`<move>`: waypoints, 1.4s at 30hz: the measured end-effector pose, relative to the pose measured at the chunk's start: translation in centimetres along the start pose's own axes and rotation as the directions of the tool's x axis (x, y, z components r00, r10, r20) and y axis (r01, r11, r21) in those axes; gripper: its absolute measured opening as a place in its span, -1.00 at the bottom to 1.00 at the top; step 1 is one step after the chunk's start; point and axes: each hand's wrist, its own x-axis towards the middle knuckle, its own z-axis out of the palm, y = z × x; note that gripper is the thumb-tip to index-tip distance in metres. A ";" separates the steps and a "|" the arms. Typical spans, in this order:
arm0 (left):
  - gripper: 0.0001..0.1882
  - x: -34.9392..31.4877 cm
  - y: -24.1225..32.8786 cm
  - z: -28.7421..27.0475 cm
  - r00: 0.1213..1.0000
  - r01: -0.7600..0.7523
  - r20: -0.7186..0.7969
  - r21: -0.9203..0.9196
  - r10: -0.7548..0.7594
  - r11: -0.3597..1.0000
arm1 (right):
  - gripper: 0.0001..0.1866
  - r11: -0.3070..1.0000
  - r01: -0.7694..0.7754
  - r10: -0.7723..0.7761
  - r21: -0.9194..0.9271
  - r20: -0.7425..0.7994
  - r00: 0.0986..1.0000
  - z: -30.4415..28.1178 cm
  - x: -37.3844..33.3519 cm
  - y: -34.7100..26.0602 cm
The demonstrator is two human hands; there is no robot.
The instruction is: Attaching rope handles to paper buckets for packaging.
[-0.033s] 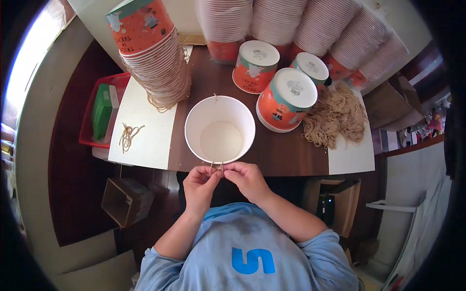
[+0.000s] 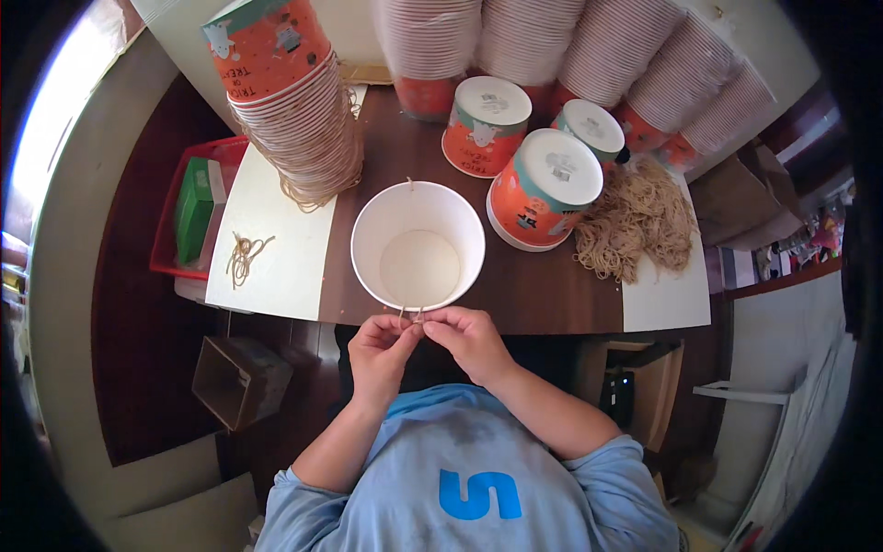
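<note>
Fingertips pinching thin string at the near rim of an open white paper bucket (image 2: 418, 244), right at the table's front edge.

Left hand (image 2: 382, 348) and right hand (image 2: 469, 339) nearly closed, thumbs and forefingers nipped on short ends of string (image 2: 410, 315) where it meets the bucket's rim, knuckles almost touching each other. Bucket upright on the dark wooden table (image 2: 543, 294), mouth up, just beside an upturned orange bucket (image 2: 544, 187) on the right; tall nested bucket stack (image 2: 292, 101) close on the left, pile of loose strings (image 2: 636, 221) further right. Little free tabletop around the bucket; open room only toward the body, off the table edge. Against the earlier frame: no visible change, hands and bucket in the same places.
</note>
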 end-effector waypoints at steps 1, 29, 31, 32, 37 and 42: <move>-0.89 -0.1 0.0 0.0 1.000 0.003 -0.009 0.051 -0.003 0.999 | -0.80 0.994 -0.050 0.051 0.093 -0.010 0.999 0.2 0.0 -0.1; -0.89 -0.5 -0.8 0.3 0.976 -0.220 0.060 0.242 0.211 0.945 | -0.84 0.671 -0.400 0.428 0.625 0.114 0.897 -0.1 0.4 0.6; -0.90 -0.5 -0.7 0.3 0.986 -0.164 0.045 0.233 0.157 0.959 | -0.83 0.666 -0.399 0.433 0.630 0.109 0.895 -0.3 0.5 0.7; -0.90 -0.4 -0.7 0.2 0.986 -0.164 0.044 0.234 0.158 0.958 | -0.82 0.661 -0.399 0.438 0.636 0.106 0.893 -0.4 0.6 0.7; -0.91 0.1 -1.1 -0.3 0.990 -0.141 0.001 0.198 0.144 0.970 | -0.80 0.745 -0.416 0.460 0.522 0.050 0.886 -1.3 1.0 0.3; -0.92 0.4 -0.8 0.0 0.988 -0.151 0.001 0.147 0.152 0.978 | -0.83 0.917 -0.196 0.220 0.349 -0.032 0.975 -1.5 1.2 -0.2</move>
